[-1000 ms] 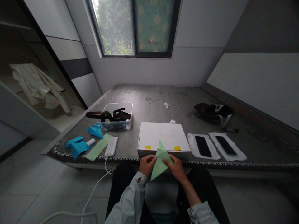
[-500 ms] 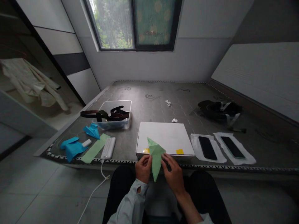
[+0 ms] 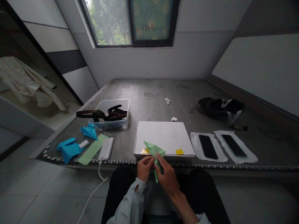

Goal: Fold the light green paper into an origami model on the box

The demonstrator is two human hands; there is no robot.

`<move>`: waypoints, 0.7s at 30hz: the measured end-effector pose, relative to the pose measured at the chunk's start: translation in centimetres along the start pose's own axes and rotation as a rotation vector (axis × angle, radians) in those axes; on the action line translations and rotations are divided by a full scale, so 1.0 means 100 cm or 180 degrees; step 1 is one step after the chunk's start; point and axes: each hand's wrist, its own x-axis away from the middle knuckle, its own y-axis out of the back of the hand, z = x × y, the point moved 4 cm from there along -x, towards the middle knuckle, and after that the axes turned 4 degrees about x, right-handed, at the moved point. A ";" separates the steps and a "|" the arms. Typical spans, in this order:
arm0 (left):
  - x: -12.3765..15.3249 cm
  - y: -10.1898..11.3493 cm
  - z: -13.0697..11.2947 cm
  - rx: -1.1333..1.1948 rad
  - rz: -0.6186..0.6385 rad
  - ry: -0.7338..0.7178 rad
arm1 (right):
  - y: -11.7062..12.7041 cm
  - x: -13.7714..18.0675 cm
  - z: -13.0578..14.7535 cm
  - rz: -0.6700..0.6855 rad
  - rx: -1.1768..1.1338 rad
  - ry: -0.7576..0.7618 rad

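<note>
The green paper [image 3: 154, 153] is being pinched between the fingers of the left hand [image 3: 144, 168] and right hand [image 3: 167, 178], just above the lap, at the near edge of the white box [image 3: 163, 137]. The fold is best being pressed with edges kept aligned, and the crease being run firmly outward.

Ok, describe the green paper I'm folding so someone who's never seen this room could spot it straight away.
Start at the white box in the middle of the grey mattress's near edge. Just in front of it, the left hand and right hand pinch a pale green folded paper. Unlike the flat green strip and blue paper shapes lying to the left, it is creased into points and held off the surface.
</note>
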 end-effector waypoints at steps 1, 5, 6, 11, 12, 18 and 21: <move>0.000 0.000 0.001 0.0049 0.0013 0.0067 | 0.001 0.000 0.001 -0.0001 -0.0018 0.0017; -0.002 -0.001 0.005 0.0169 0.0144 0.0259 | 0.002 0.002 0.003 0.0105 -0.0134 -0.0075; -0.002 -0.002 0.006 0.0183 0.0173 0.0267 | 0.002 0.003 0.003 0.0127 -0.0151 -0.0112; -0.002 -0.005 0.012 0.0265 0.0305 0.0255 | 0.004 0.009 0.005 0.0176 -0.0172 -0.0092; -0.001 -0.005 0.014 0.0275 0.0341 0.0260 | 0.005 0.010 0.006 0.0183 -0.0180 -0.0065; 0.003 -0.003 0.022 0.0265 0.0514 0.0282 | 0.015 0.015 0.013 0.0175 -0.0305 0.0029; 0.006 -0.003 0.022 0.0198 0.0603 0.0246 | 0.017 0.018 0.013 0.0112 -0.0313 0.0016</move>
